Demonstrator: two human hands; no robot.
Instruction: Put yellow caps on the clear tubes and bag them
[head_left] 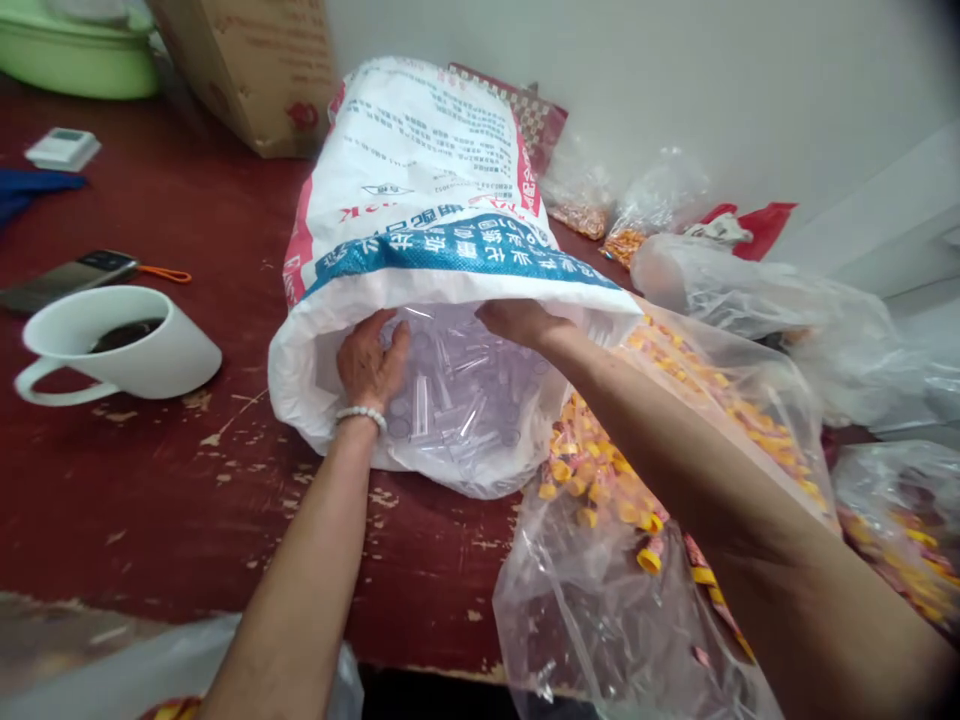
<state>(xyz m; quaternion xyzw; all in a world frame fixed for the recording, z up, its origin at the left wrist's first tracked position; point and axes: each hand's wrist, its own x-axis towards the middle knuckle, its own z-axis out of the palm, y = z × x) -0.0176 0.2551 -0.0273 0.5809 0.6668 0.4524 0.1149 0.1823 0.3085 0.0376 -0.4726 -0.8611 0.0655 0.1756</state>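
A white woven sack (427,150) with blue and red print lies on its side, its mouth facing me. Inside are many clear plastic tubes (457,385). My left hand (373,362), with a beaded bracelet (361,416) at the wrist, reaches into the left side of the mouth. Its fingers are apart beside the tubes, and it holds nothing that I can see. My right hand (517,322) reaches under the sack's upper rim on the right. The rim and shadow hide most of its fingers, so I cannot tell whether it holds anything.
Right of the sack, a clear plastic bag (570,600) holds many yellow-capped pieces (600,475). A white mug (161,350) of dark liquid and a phone (71,280) stand at left. Behind are a cardboard box (255,70), a green basin (82,60) and more plastic bags (660,195).
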